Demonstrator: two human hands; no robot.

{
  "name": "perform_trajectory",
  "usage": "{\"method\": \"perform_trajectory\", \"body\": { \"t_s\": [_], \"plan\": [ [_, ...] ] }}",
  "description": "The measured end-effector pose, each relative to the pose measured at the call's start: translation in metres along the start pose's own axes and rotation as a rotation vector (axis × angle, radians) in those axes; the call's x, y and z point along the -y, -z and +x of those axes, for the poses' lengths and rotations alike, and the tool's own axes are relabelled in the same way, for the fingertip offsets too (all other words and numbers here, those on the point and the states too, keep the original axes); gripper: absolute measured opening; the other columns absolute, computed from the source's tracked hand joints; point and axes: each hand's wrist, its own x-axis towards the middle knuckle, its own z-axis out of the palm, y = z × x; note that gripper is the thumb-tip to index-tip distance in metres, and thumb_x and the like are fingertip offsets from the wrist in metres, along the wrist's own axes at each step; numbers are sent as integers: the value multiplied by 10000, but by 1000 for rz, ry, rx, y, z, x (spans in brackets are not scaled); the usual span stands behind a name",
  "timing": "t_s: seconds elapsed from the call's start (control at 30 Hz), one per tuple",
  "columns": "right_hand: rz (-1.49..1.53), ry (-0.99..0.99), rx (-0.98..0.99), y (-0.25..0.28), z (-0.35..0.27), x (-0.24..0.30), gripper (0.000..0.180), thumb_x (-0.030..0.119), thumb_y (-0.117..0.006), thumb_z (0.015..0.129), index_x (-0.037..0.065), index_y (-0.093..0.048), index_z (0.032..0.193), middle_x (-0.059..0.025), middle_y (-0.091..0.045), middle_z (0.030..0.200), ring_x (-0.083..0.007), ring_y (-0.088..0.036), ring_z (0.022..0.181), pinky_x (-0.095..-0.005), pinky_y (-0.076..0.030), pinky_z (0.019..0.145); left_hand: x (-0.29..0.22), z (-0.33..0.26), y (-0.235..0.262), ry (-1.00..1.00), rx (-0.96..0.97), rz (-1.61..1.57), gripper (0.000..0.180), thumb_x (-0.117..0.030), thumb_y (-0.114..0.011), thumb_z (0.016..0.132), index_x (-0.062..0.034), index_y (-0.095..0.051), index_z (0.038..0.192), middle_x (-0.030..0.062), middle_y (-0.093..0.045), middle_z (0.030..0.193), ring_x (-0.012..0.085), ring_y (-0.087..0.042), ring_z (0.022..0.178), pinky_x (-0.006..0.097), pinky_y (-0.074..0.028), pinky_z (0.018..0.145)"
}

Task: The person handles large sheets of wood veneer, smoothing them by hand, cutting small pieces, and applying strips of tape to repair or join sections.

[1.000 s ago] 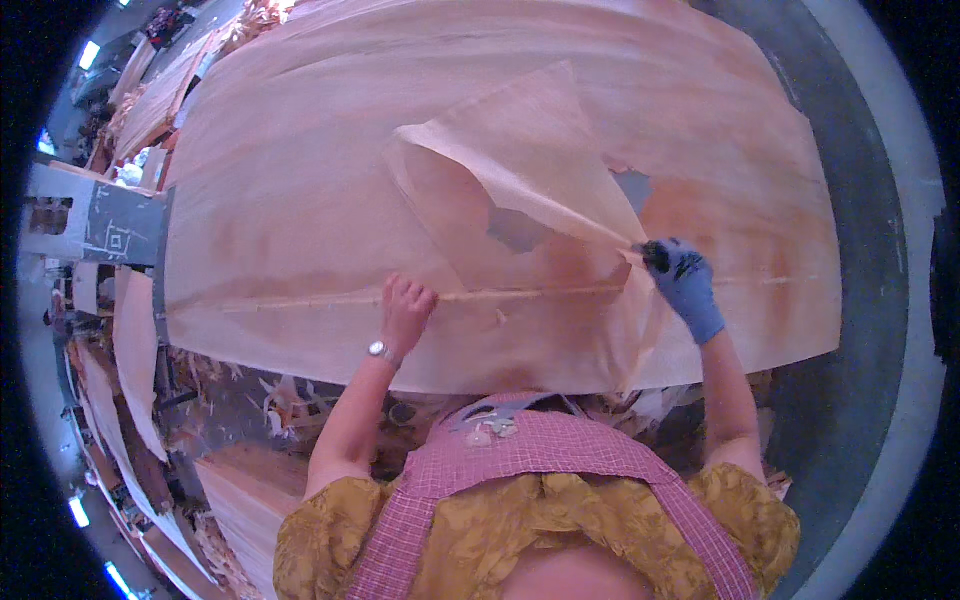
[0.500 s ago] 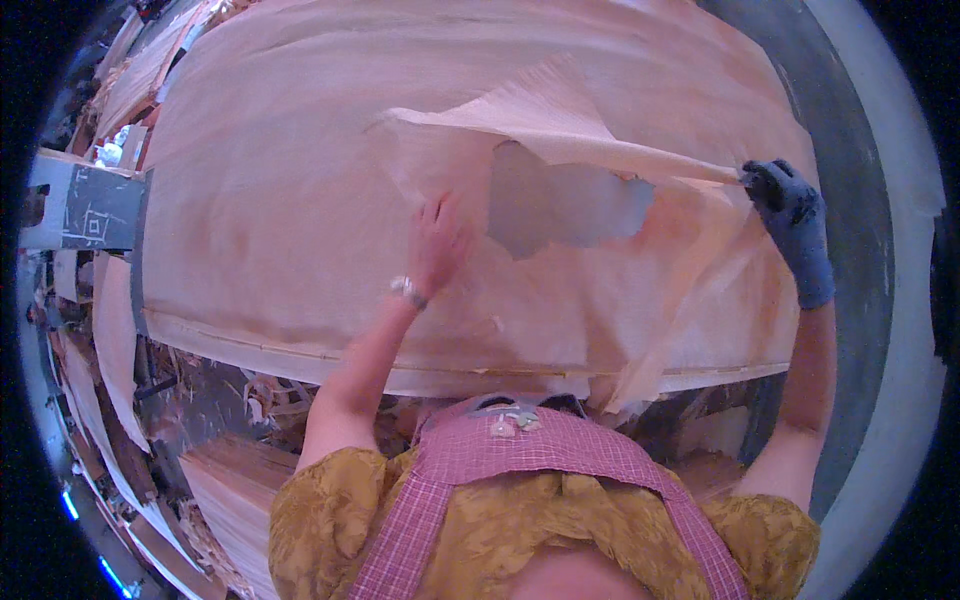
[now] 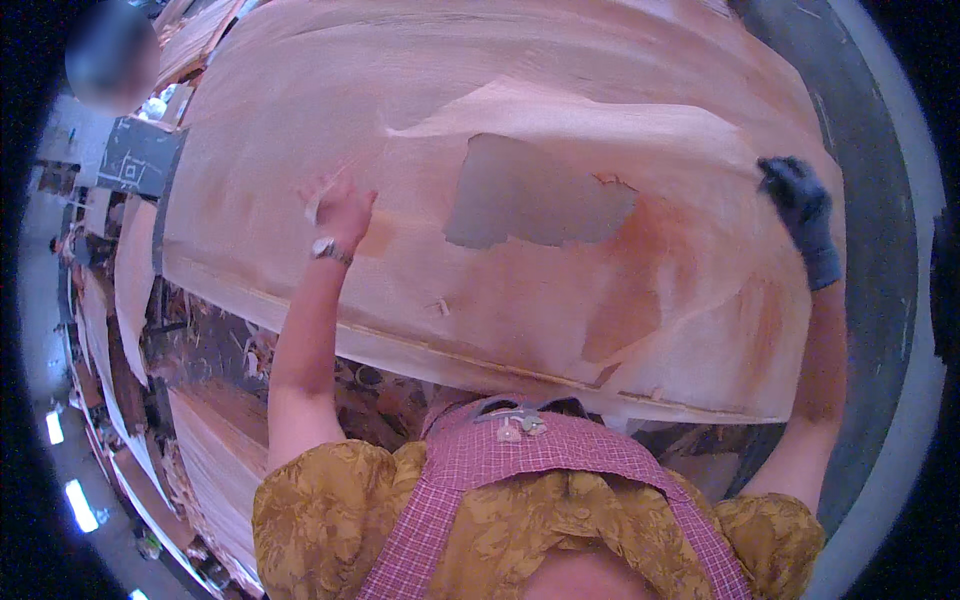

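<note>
A large sheet of thin pinkish wood veneer (image 3: 290, 110) covers the stack before me, with a torn opening that bares a grey patch (image 3: 540, 200) in the middle. My left hand (image 3: 343, 212), bare and with a watch at the wrist, is over the veneer left of this patch. Its fingers are spread and slightly blurred; a pale bit shows by them, too unclear to name. At the right edge my right hand (image 3: 803, 208), in a dark grey-blue glove, has its fingers curled at the margin of a loose veneer flap (image 3: 620, 118). The fingertips are partly hidden.
A dark grey surface (image 3: 860, 200) runs along the right side. A grey metal block (image 3: 137, 158) stands at the left edge. Veneer offcuts (image 3: 135, 290) and scraps lie at the left and below the stack's front edge. A blurred round shape (image 3: 112, 55) is at the upper left.
My left hand has moved left, away from the torn opening, and its fingers have spread. The loose flap lies flatter. My right hand has stayed near the right edge, and the view has turned slightly.
</note>
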Motion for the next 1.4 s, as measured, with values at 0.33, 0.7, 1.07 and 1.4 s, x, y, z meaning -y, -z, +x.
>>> {"method": "perform_trajectory", "body": {
  "t_s": [0.33,0.7,1.07,1.4],
  "plan": [
    [-39,193,180,-151,-81,26,270,271,-712,793,183,-683,1047,-37,-661,1047,-254,-641,934,-390,-548,704,-13,-142,44,246,565,-325,792,-492,-687,845,-13,-409,1411,269,-490,1382,424,-541,1192,497,-446,1002],
    [-137,177,375,-177,-114,23,436,267,-701,796,204,-618,1220,-82,-606,1203,-290,-599,1065,-412,-545,776,-156,-121,26,-347,50,-642,603,-511,-624,881,-129,-563,1344,191,-520,1383,369,-479,1284,500,-388,1042],
    [76,-144,363,-162,-103,128,723,409,-757,780,194,-491,1417,-144,-580,1229,-308,-595,1097,-430,-540,859,-166,-136,-15,-269,224,-283,750,-588,-630,834,-179,-465,1440,178,-426,1479,391,-327,1403,636,-119,1152],
    [528,-904,-262,-184,-146,150,340,227,-761,865,43,-558,1066,-106,-610,1015,-263,-605,864,-349,-512,796,-177,-117,-2,-423,159,-442,928,-518,-775,725,-215,-361,1498,161,-414,1469,396,-368,1365,605,-185,1153]
  ]
}}
